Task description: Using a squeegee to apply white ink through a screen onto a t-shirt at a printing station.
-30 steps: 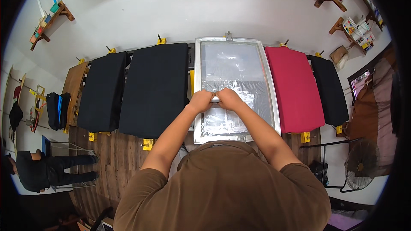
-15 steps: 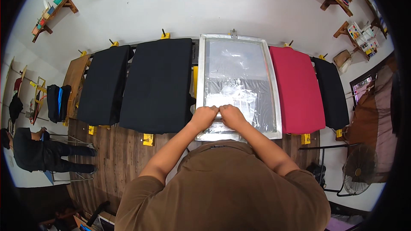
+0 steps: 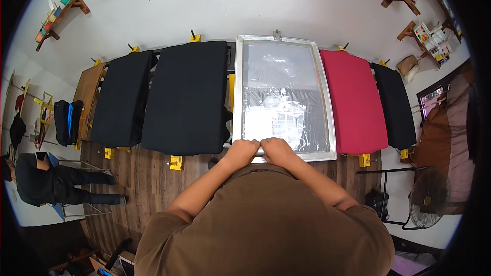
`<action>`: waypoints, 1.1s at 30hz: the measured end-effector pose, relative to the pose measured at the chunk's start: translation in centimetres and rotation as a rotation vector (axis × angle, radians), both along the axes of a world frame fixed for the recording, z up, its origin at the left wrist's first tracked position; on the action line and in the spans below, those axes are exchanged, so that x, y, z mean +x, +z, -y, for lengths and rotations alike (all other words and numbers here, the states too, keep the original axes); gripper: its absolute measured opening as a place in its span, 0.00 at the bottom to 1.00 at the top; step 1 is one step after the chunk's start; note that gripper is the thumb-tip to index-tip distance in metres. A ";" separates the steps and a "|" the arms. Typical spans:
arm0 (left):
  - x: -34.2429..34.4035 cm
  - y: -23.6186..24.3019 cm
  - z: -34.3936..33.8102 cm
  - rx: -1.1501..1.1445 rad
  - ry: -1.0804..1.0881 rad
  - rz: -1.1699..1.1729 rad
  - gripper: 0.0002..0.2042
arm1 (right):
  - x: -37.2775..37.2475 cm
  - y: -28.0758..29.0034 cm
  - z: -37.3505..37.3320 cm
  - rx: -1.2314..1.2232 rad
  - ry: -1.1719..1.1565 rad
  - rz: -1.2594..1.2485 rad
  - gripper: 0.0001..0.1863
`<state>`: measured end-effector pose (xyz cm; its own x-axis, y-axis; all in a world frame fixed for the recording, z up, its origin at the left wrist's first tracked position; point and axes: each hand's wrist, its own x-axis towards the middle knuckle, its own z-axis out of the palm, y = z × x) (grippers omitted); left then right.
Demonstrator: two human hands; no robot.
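Note:
In front of me a screen-printing frame (image 3: 331,122) with a silvery metal rim and see-through mesh lies over one board in a row. My left hand (image 3: 242,153) and my right hand (image 3: 278,151) are side by side at its near end, thumbs close together. Both are closed, knuckles up, round what looks like a squeegee, mostly hidden beneath them. Shiny clear film and a bright white patch show in the mesh just beyond my hands. To the left is a board covered in black cloth (image 3: 186,97); to the right, one in red cloth (image 3: 354,102).
More black-covered boards stand at both ends of the row, with yellow clamps (image 3: 176,163) along the edges. A person in dark clothes (image 3: 36,179) stands at the far left. A fan (image 3: 428,199) stands at the right. Wall shelves (image 3: 59,20) hold small items.
Both hands have moved together along the screen toward my body, to its near edge. My view has shifted slightly. The person at the left has moved a leg and arms.

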<state>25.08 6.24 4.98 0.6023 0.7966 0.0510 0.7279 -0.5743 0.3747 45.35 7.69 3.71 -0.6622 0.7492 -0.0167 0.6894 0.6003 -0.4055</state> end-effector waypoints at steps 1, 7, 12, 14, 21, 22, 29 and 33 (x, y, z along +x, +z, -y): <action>0.0 0.1 -0.3 -0.025 -0.004 0.008 0.05 | 0.1 0.2 -0.2 -0.016 0.002 0.008 0.10; -0.7 1.4 -6.1 -0.231 -0.046 -0.031 0.08 | 0.1 1.9 -5.6 -0.189 0.020 0.045 0.11; -0.7 2.6 -13.0 -0.196 -0.052 -0.054 0.10 | 0.1 3.3 -12.7 -0.169 0.027 0.011 0.13; -0.8 3.1 -15.2 -0.182 -0.047 -0.062 0.10 | -0.1 3.1 -15.0 -0.137 0.024 0.020 0.13; -1.0 1.4 -17.3 -0.161 0.011 -0.079 0.11 | -0.8 2.5 -17.2 -0.095 0.000 0.069 0.12; -0.8 1.3 -17.2 -0.161 0.005 -0.079 0.11 | -0.6 2.1 -17.2 -0.095 -0.005 0.069 0.12; -0.7 0.5 -17.4 -0.166 0.013 -0.088 0.11 | -0.5 1.3 -17.7 -0.091 0.018 0.079 0.12; -0.2 1.0 -17.7 -0.178 0.031 -0.097 0.12 | -0.2 1.2 -18.1 -0.100 0.007 0.095 0.12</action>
<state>24.85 23.96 5.94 0.5727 0.8060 -0.1496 0.7818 -0.4822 0.3954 45.13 25.81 4.92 -0.6593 0.7360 -0.1540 0.7233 0.5649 -0.3972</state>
